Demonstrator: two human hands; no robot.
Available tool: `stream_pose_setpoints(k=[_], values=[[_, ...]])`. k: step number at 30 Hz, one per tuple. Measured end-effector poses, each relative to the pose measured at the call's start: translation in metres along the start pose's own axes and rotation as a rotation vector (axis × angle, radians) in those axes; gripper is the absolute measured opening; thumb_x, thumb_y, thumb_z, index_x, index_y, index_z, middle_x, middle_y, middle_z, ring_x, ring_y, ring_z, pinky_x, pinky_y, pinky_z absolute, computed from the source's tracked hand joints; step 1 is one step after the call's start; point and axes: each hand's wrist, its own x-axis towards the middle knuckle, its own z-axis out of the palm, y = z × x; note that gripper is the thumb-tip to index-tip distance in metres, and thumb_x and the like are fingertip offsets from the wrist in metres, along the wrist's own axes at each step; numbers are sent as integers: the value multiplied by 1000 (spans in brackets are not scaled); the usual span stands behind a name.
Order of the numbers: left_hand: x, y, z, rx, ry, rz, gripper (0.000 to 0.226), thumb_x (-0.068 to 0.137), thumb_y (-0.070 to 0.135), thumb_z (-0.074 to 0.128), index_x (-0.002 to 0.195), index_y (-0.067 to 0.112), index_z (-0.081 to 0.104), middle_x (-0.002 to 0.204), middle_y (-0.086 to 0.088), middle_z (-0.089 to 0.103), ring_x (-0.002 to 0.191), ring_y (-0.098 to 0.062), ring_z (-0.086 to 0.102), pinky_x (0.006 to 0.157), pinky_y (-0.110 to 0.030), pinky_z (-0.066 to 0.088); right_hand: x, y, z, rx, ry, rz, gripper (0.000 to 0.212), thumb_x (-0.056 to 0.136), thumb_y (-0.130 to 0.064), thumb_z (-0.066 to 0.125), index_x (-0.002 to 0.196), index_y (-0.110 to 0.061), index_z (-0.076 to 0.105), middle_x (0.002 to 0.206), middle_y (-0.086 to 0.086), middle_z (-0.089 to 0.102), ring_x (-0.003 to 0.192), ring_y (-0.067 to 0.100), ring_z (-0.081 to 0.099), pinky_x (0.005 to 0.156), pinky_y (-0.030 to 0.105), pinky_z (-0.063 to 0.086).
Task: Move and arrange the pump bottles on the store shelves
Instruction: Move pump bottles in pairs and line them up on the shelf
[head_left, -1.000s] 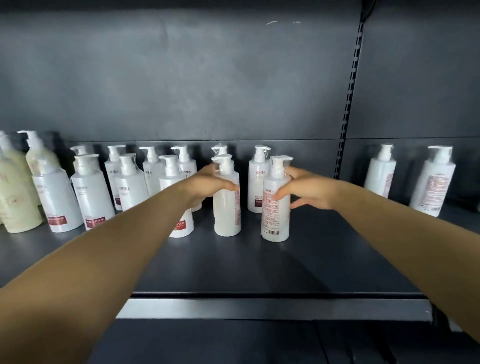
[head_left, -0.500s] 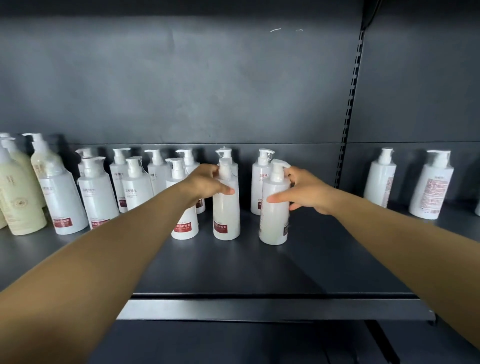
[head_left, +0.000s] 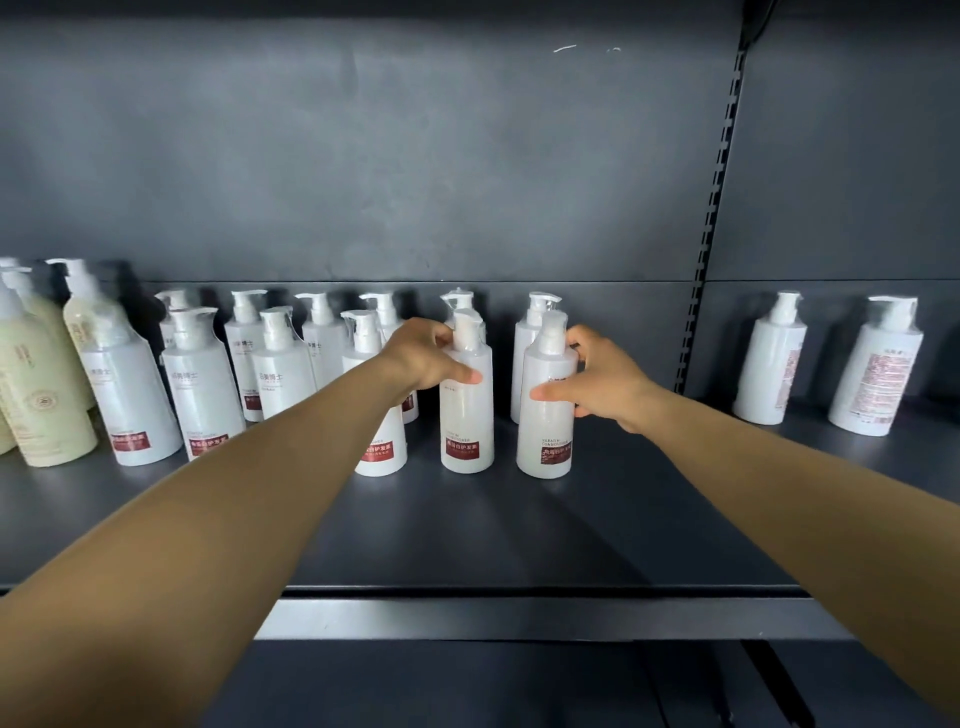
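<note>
Two white pump bottles with red labels stand upright in the front row of the dark shelf (head_left: 467, 545). My left hand (head_left: 423, 358) grips the shoulder of the left one (head_left: 466, 415), thumb across its front. My right hand (head_left: 602, 376) holds the right one (head_left: 545, 431), thumb on its front and fingers behind it. The red labels of both bottles face me. Several more white pump bottles (head_left: 202, 389) stand in two rows to the left, and one (head_left: 525, 353) stands behind the held pair.
Cream-coloured pump bottles (head_left: 36, 384) stand at the far left. Past the slotted upright (head_left: 706, 234), two white bottles (head_left: 771, 364) stand on the neighbouring shelf with their back labels showing. A grey back panel rises behind everything.
Both hands have turned their bottles on the spot: the right bottle showed its back label with a barcode, and now its red front label faces me. The left bottle's red label has come round too.
</note>
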Motion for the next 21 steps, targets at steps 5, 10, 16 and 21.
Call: stream_pose_setpoints(k=[5,10,16,21], values=[[3,1,2,76,50,1,54,65,20,85,112,4,62,117,-5,63,109,-21,58,92,-25,44,3,1,6,-76,80,13,56,67,-21,84,110,-18,49,103,-1,59,100,21,61,84,46,55],[3,2,2,142,117,-7,55,64,27,85,109,7,61,101,0,58,92,-16,53,81,-22,41,2,-2,5,-129,85,17,57,67,-25,83,110,-19,47,104,-1,59,100,21,61,83,45,56],[7,5,-2,93,17,-20,41,70,27,82,100,10,59,97,1,57,91,-16,52,79,-24,39,-1,-7,-14,64,-93,55,44,76,-8,76,113,-14,52,106,-2,60,102,19,60,83,41,56],[10,-6,-3,-5,7,-31,50,67,25,83,109,7,62,109,-3,64,101,-18,59,90,-28,47,0,-2,-11,113,-110,27,43,80,-7,73,114,-20,49,114,4,60,104,19,61,86,42,54]])
